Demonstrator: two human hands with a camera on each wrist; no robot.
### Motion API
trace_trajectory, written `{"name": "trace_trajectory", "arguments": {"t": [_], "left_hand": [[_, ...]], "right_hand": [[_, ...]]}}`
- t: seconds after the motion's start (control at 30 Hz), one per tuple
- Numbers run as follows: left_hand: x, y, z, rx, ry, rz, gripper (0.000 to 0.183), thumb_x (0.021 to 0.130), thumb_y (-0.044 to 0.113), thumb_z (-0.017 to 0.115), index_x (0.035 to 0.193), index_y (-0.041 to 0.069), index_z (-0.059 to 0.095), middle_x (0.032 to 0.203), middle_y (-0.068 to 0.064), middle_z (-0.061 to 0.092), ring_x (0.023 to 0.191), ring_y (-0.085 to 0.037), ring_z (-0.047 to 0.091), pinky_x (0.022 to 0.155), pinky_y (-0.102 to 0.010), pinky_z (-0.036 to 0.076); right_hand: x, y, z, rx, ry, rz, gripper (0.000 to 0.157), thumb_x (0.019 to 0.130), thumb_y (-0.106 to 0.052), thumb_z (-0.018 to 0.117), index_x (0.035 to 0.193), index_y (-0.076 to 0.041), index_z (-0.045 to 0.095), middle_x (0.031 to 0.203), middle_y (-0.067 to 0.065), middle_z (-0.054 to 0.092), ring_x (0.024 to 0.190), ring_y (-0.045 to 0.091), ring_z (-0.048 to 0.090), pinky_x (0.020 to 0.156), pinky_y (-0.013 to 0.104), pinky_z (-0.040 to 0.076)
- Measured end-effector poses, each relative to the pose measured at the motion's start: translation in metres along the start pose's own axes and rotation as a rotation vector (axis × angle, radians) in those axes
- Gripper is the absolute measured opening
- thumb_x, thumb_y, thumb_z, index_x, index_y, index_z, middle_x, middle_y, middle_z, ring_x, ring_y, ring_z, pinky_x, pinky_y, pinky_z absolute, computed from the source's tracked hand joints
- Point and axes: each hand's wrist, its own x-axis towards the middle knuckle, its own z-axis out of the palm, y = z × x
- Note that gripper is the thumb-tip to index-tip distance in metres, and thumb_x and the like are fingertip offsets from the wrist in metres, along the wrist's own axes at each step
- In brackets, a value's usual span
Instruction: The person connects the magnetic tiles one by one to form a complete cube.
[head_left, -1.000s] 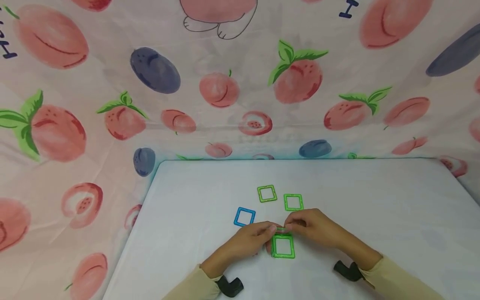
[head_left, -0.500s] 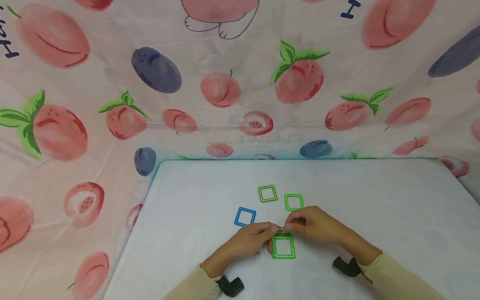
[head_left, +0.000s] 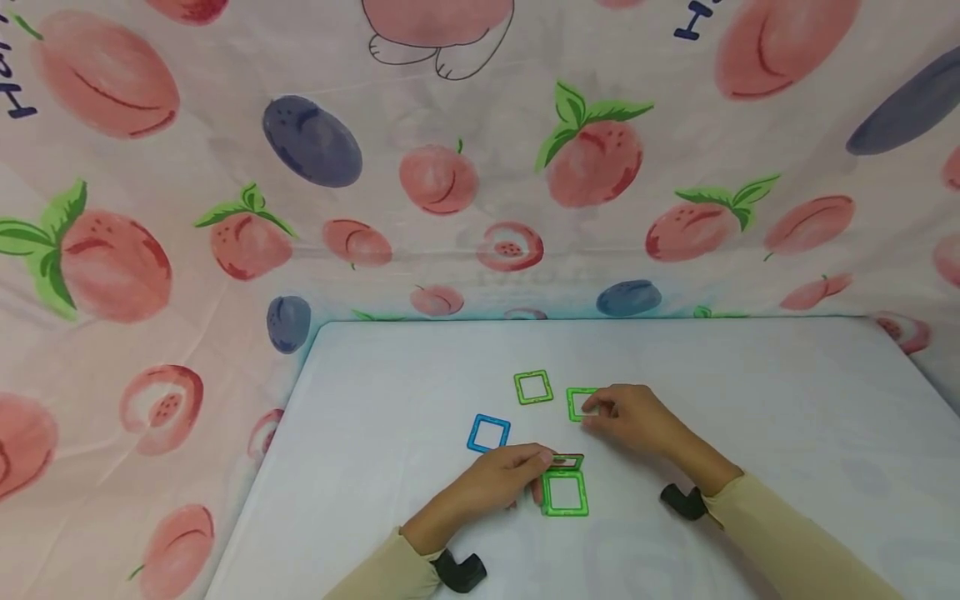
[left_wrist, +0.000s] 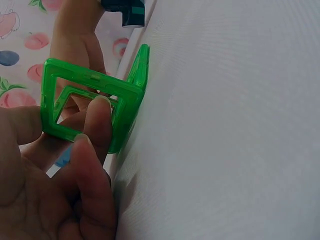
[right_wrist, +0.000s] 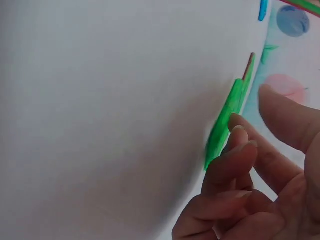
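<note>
My left hand [head_left: 495, 482] grips a joined set of green square magnetic tiles [head_left: 566, 512] low on the white table. In the left wrist view, the thumb and fingertips hold the green tiles [left_wrist: 75, 72], which meet at angles. The upper tile in the head view shows a reddish edge. Beyond it, my right hand [head_left: 637, 421] hovers over a loose green square tile [head_left: 572, 406], covering its right part. In the right wrist view, thumb and index finger stand apart, and the fingertips are close to a green tile [right_wrist: 222, 127]; contact cannot be told.
On the white table [head_left: 375, 375], a yellow-green square tile [head_left: 532, 373] lies at the back and a blue square tile [head_left: 472, 432] lies left of it, nearer the left hand. A fruit-print cloth [head_left: 420, 108] hangs behind and at the left.
My right hand has left the held tiles and moved up and slightly right to the loose green tile. The left hand keeps its grip in the same place.
</note>
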Motion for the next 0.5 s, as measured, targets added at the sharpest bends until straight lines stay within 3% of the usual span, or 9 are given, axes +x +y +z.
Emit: {"name": "trace_trajectory", "arguments": {"t": [0.23,0.5], "left_hand": [[-0.002,0.000,-0.001,-0.002,0.000,0.006,0.034,0.105,0.055,0.046,0.123,0.036,0.069,0.076,0.005,0.067,0.063,-0.010,0.051,0.056,-0.026,0.042],[-0.003,-0.002,-0.001,0.000,-0.006,0.015,0.034,0.105,0.054,0.047,0.122,0.035,0.069,0.075,0.006,0.066,0.063,-0.009,0.051,0.055,-0.026,0.042]], "right_hand": [[0.004,-0.009,0.001,-0.091,-0.035,0.117,0.018,0.079,-0.024,0.087,0.085,-0.013,0.074,0.071,-0.003,0.058,0.068,0.013,0.051,0.063,0.030,0.043],[-0.003,-0.015,0.001,-0.157,-0.065,0.185,0.024,0.078,-0.029,0.089,0.069,-0.018,0.069,0.067,-0.006,0.061,0.065,0.012,0.051,0.058,0.029,0.042]]}}
